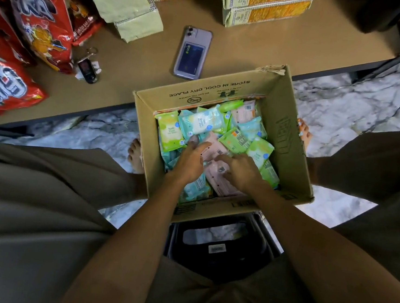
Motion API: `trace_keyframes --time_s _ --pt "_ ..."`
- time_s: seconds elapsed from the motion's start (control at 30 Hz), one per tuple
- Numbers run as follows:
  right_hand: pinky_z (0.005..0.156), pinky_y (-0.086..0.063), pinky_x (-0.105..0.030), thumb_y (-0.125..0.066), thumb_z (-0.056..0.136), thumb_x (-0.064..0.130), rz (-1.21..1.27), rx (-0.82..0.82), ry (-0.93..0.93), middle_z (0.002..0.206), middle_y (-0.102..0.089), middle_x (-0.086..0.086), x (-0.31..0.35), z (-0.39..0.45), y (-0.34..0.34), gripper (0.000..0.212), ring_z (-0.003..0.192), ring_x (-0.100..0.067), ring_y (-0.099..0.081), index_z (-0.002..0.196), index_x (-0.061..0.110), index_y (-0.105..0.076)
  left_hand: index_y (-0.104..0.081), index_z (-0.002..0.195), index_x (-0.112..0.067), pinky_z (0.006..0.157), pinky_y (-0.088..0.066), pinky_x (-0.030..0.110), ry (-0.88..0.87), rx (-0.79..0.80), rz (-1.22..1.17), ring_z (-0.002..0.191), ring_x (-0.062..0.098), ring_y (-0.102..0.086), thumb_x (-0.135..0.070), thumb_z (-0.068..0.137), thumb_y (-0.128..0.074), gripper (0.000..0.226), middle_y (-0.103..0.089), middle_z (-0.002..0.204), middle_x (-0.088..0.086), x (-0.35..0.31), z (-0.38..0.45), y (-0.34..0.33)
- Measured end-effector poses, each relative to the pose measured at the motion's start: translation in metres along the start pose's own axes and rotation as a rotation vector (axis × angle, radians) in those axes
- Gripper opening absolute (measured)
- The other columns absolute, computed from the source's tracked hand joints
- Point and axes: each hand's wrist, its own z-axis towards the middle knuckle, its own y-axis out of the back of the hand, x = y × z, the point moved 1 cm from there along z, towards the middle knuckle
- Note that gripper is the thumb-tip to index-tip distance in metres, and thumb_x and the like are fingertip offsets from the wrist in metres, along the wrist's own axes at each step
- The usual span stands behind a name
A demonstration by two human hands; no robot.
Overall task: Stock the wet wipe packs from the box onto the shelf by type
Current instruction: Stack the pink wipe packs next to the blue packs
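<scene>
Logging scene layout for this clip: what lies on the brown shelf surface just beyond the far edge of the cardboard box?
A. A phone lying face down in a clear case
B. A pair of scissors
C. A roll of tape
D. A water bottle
A: a phone lies face down on the shelf, its camera lenses and a card in the clear case showing, just past the cardboard box.

Small shop stockroom: far shelf (227,45) holds red snack bags (41,24), cracker cartons (267,9); marble-pattern floor (355,102) near.
</scene>
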Motion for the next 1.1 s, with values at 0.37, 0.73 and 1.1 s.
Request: trace_keyframes --time_s 0.37,0.73,1.1 --pt "0.068 -0.044 -0.028 -0.073 0.090 0.023 0.324 -0.108 -0.036 0.088 -0.048 -0.005 -0.027 -0.007 0.026 0.048 0.069 -0.023 -0.054 0.135 0.031 -0.057 -0.044 0.146 -0.035 0.085 -0.043 0.036 -0.016 -0.031 0.062 0.113 0.037 -0.050 -0.001 0.100 -0.045 0.057 -0.035 0.139 0.016 -0.009 0.003 0.002" --pt "0.070 -0.048 -0.029 -0.057 0.100 0.018 0.317 -0.272 -0.143 0.090 -0.045 -0.004 -0.050 -0.023 0.046 0.035 0.059 -0.022 -0.051 0.135 0.021 -0.060 -0.039 0.144 -0.041 0.093 -0.050 0.041 -0.004 -0.033 0.109 0.105 0.032 -0.054 -0.002 0.094 -0.059 0.066 -0.031 0.130 0.009 -0.020 0.003 0.001" --pt "0.063 -0.052 -0.033 -0.075 0.089 0.019 0.404 -0.169 -0.235 0.068 -0.056 -0.001 -0.048 -0.026 0.051 0.053 0.058 -0.017 -0.058 0.138 0.023 -0.055 -0.038 0.150 -0.032 0.109 -0.039 0.041 -0.068 -0.016 0.115 0.122 0.035 -0.046 0.005 0.093 -0.057 0.071 -0.033 0.133 0.017 -0.028 0.002 0.005"
